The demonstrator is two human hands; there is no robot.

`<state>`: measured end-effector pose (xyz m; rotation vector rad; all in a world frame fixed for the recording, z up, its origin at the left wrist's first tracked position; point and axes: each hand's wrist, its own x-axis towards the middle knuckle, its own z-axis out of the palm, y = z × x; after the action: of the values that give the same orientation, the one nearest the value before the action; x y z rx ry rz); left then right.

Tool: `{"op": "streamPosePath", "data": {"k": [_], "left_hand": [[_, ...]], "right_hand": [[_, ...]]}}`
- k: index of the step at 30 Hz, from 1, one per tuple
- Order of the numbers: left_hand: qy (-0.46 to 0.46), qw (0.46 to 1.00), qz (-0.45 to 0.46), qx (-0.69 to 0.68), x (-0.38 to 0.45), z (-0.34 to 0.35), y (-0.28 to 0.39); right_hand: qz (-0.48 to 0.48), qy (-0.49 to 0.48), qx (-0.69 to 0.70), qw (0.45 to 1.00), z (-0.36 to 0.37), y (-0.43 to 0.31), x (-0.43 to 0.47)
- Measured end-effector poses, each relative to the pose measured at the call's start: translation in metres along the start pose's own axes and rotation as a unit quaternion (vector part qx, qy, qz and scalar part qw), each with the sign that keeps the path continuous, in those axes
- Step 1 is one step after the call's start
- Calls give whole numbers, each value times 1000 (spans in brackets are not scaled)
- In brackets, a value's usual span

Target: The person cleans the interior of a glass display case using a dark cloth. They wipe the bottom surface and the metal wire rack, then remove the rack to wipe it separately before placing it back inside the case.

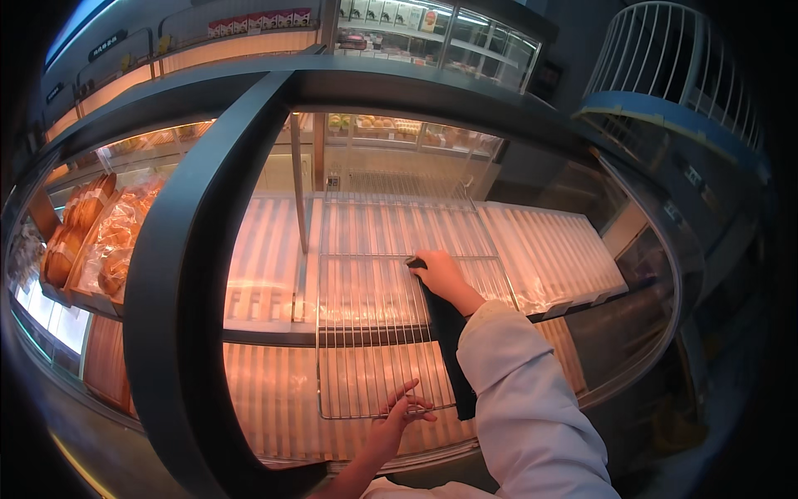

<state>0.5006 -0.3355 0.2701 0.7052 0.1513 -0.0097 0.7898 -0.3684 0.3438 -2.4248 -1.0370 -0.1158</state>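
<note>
My left hand (401, 410) is at the near edge of a wire cooling rack (368, 349), holding its front bar with the fingers partly spread about the wires. The rack reaches from there into a lit glass display case, above its slatted shelves. Over the rack's right half, my right hand (444, 277) grips a dark cloth (450, 349). The cloth hangs down in a long strip towards the rack's near right corner and covers part of its right side. Some of the right-hand fingers are hidden by the hand itself.
A thick dark frame post (171, 249) curves down on the left. Beyond it stand wooden trays with bagged bread (121, 249). Slatted white panels (548, 256) line the shelf. A clear curved side panel (670, 312) bounds the right, with a white wire basket (667, 62) above.
</note>
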Motion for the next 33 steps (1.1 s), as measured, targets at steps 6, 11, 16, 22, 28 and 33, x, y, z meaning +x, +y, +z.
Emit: {"op": "streamPosePath", "data": {"k": [6,11,16,22,28,33], "left_hand": [[-2,1000,8,-16,-2,0,-4],[-5,1000,1,-17,0,9,-8],[17,1000,13,-10,-2,5,-9],[11,1000,19,-4,-3,8,-5],[13,1000,5,-8,-4,11,-3],[12,1000,7,-7,-2,11,-7]], "right_hand": [[-62,-86,-7,994,-4,3,-22],[-8,-43,-14,999,-12,13,3],[-60,-131,-51,988,-14,-4,-23],[-90,-229,-67,967,-43,-41,-81],[99,98,91,986,-50,-28,-41],[93,85,79,989,-11,-1,-17]]}}
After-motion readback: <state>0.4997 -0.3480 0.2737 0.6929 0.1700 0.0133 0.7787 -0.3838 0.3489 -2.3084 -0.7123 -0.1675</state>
